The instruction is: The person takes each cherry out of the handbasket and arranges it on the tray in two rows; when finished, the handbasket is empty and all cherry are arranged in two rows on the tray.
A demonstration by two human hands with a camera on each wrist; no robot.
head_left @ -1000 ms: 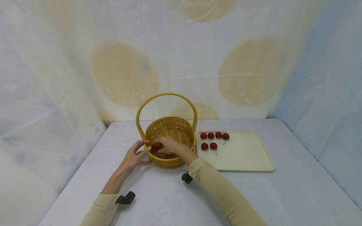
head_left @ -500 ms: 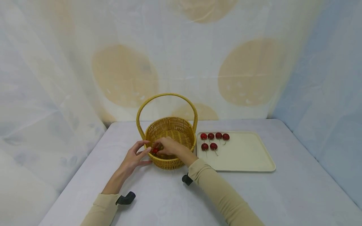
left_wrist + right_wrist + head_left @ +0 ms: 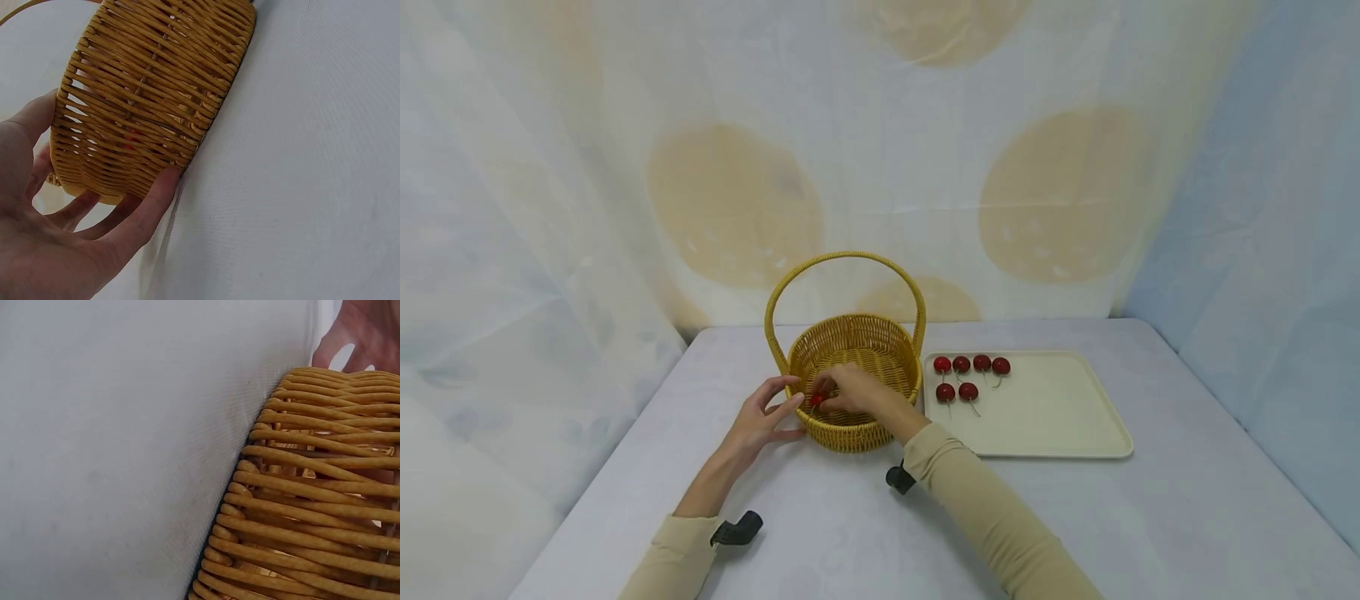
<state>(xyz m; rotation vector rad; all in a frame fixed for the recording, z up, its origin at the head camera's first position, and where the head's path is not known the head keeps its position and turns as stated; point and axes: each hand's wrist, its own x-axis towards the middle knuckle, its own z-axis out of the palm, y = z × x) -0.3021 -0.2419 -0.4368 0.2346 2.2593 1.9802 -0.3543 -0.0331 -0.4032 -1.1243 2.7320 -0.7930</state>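
A round wicker basket (image 3: 852,438) with a tall arched handle stands near the table's back. My left hand (image 3: 762,423) holds its left side, the thumb at the rim and the other fingers spread against the outer wall. The left wrist view shows this hand (image 3: 69,250) cupped around the woven wall (image 3: 144,81). Inside the basket, my right hand (image 3: 852,390) pinches a red cherry (image 3: 816,401) low by the left wall. In the right wrist view the woven side (image 3: 325,506) hides most of the right hand's work.
Just right of the basket lies a cream tray (image 3: 1048,412). Several dark red stemmed cherries (image 3: 945,392) sit in two rows at the tray's left end. A pale cloth covers the table (image 3: 850,533), with curtains behind and at both sides.
The right hand's cherry has shifted slightly right, away from the basket's left wall, and tilted between the fingers. The left hand keeps its place on the basket.
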